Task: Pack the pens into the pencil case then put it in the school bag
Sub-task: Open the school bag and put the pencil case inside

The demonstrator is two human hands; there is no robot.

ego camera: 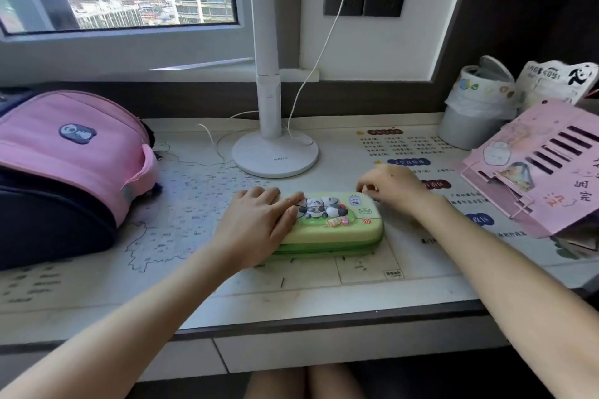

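A green pencil case (343, 228) with panda pictures on its lid lies closed in the middle of the desk. My left hand (259, 220) rests flat on its left end, fingers spread over the lid. At the case's far right corner my right hand (393, 189) has its fingers pinched together at the edge; what they pinch is too small to make out. A pink and navy school bag (69, 168) lies on the desk at the left. No pens are in sight.
A white desk lamp (275, 155) stands just behind the case with a white cable (311, 81) running up to a wall socket. At the right sit a small white bin (470, 116) and a pink book stand (538, 172). A map mat (181, 220) covers the desk.
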